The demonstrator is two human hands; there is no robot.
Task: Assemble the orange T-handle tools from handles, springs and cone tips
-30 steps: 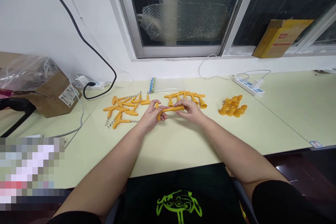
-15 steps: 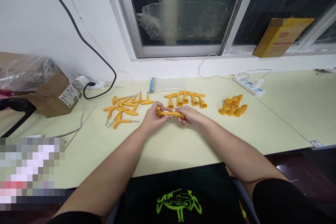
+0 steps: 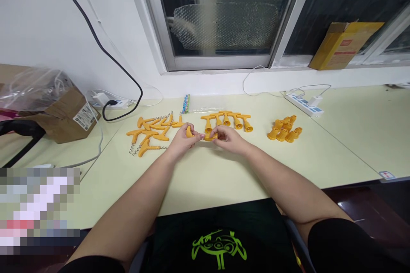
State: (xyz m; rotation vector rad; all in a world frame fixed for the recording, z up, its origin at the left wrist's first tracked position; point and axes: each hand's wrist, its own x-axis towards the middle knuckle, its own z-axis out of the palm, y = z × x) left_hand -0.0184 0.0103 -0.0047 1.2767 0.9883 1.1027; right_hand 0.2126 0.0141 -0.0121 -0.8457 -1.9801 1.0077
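Both my hands are closed on one yellow corkscrew above the table. My left hand (image 3: 183, 140) pinches it by the T-handle (image 3: 189, 131) end. The fingers of my right hand (image 3: 228, 138) grip the yellow sleeve (image 3: 209, 136) at the other end; its metal spiral is hidden from view. To the left lies a loose heap of yellow T-handles (image 3: 149, 134) with bare metal spirals. Just behind my hands, several corkscrews (image 3: 237, 121) with sleeves on lie in a row. Several separate yellow sleeves (image 3: 282, 135) stand grouped on the right.
A clear plastic bag (image 3: 205, 103) with a colourful header lies at the back of the table. Power strips (image 3: 303, 104) with cables sit along the wall. An open cardboard box (image 3: 70, 115) stands on the left, and a yellow carton (image 3: 344, 47) leans on the window ledge.
The corkscrew has turned in my hands. My right hand's fingers have shifted their grip on the sleeve, and my left hand has moved slightly left.
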